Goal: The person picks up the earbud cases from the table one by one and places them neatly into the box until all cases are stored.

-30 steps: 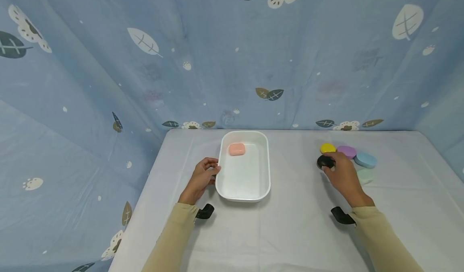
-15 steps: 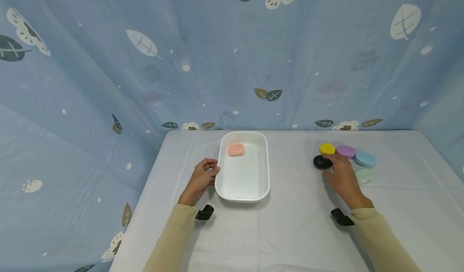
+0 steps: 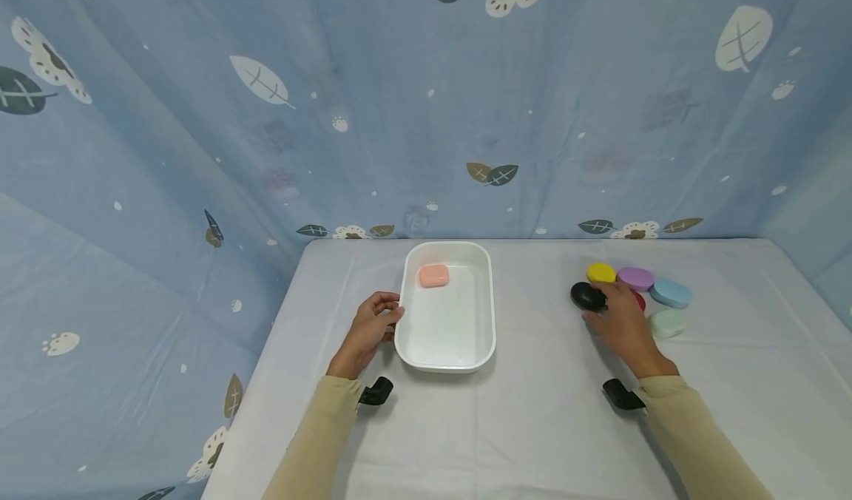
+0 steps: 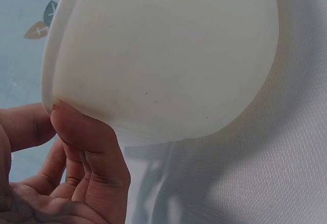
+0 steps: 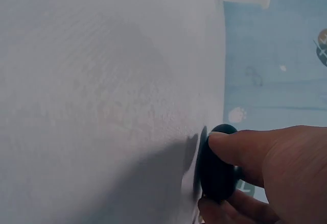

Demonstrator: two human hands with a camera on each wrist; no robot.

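A white plastic tray (image 3: 444, 330) stands on the table left of centre, with a pink soap bar (image 3: 434, 276) lying in its far left part. My left hand (image 3: 366, 331) pinches the tray's left rim; in the left wrist view the fingertips (image 4: 76, 124) meet at that rim. Over on the right, my right hand (image 3: 624, 326) grips a black oval soap bar (image 3: 588, 296) between thumb and fingers. In the right wrist view the black soap bar (image 5: 219, 170) is held on edge close to the white cloth, its shadow falling beside it.
Around the right hand lie a yellow soap bar (image 3: 601, 273), a purple one (image 3: 635, 279), a light blue one (image 3: 671, 293) and a pale green one (image 3: 668, 323). A red piece (image 3: 640, 301) shows partly behind the hand. Blue patterned curtain (image 3: 399, 115) hangs behind the table.
My right hand has shifted slightly left with the black soap bar, away from the other bars. A red piece has come into sight behind it. The left hand stays at the tray.
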